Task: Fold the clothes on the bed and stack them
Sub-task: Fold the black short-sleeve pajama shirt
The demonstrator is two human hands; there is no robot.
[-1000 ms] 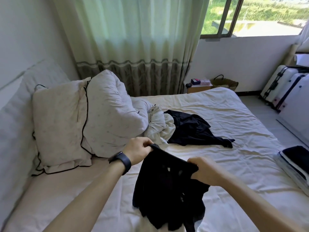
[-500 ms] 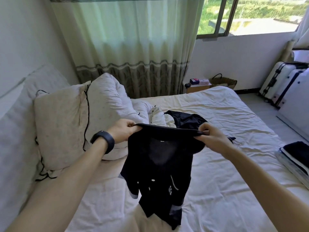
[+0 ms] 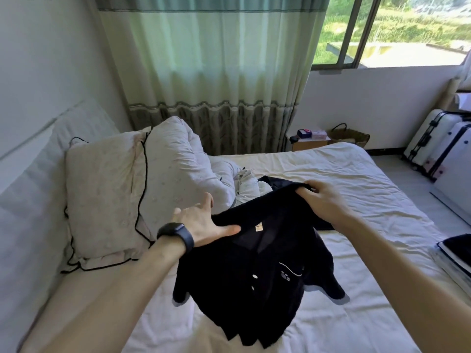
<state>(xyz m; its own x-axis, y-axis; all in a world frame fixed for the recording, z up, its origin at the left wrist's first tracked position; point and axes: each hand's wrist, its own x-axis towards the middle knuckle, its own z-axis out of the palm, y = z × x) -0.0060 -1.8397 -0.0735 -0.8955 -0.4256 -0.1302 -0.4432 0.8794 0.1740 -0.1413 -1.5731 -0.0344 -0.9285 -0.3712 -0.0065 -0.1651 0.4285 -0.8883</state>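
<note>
1. The black shirt (image 3: 254, 281) hangs above the bed (image 3: 382, 200) with its buttoned front showing. It looks light, soft and limp, so it will likely sag wherever it is unsupported. The two shoulder seams seem the best places to hold it.
2. The right hand (image 3: 323, 200) has its fingers curled, gripping one shoulder. The left hand (image 3: 201, 225) has straight, spread fingers, with the thumb lying on the collar edge.
3. Beyond, a crumpled white garment (image 3: 246, 184) lies beside the pillows (image 3: 102, 194). A folded stack (image 3: 456, 248) sits at the bed's right side.
</note>
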